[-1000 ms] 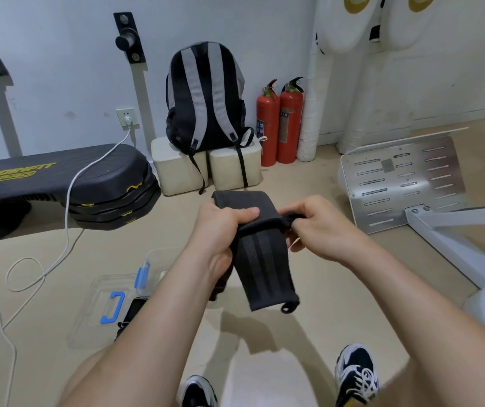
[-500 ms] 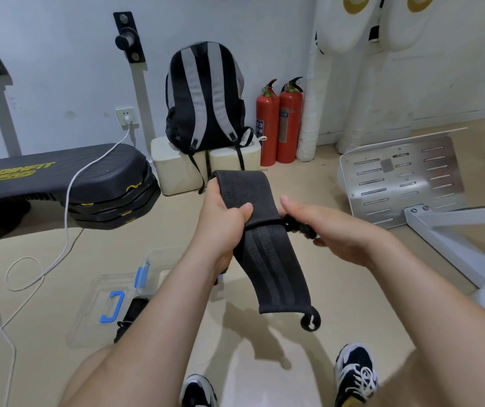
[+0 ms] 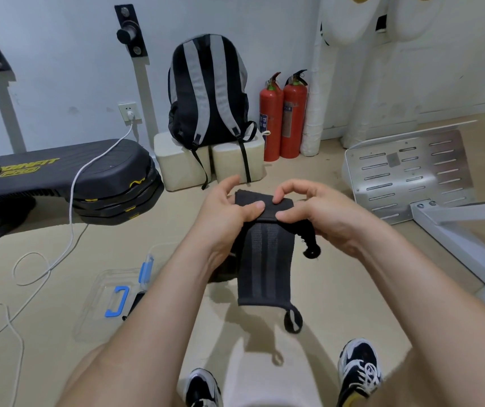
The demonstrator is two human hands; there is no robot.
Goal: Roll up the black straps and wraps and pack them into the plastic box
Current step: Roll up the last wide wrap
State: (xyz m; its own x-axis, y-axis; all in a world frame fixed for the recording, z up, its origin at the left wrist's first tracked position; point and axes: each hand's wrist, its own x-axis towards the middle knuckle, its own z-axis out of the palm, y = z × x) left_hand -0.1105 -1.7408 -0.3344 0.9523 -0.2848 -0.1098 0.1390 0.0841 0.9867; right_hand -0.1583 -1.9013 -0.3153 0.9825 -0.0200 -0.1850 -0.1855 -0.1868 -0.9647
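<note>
Pinched at its folded top edge between both hands: a black wrap (image 3: pixel 264 259), long axis running up and down, free end hanging straight below the hands and ending in a small loop (image 3: pixel 293 320). Grey stripes running lengthwise down the hanging part. Left hand (image 3: pixel 229 212) gripping the fold, thumb on the near face, fingers behind. Right hand (image 3: pixel 317 212) pinching the same fold from the other side, thumb and forefinger curled onto it. Dangling just under the right hand, a short black cord end (image 3: pixel 311 251). Down and to the left of the left hand, on the floor, the clear plastic box (image 3: pixel 100 289) with a blue clasp (image 3: pixel 117 301). Farther left and beyond, a black step platform (image 3: pixel 88 168) with yellow lettering, readable only in part as "ONFIT". Beyond the hands, a backpack (image 3: pixel 209 89) on pale blocks (image 3: pixel 176 163), and to its right two red fire extinguishers (image 3: pixel 282 113), labels too small to read
</note>
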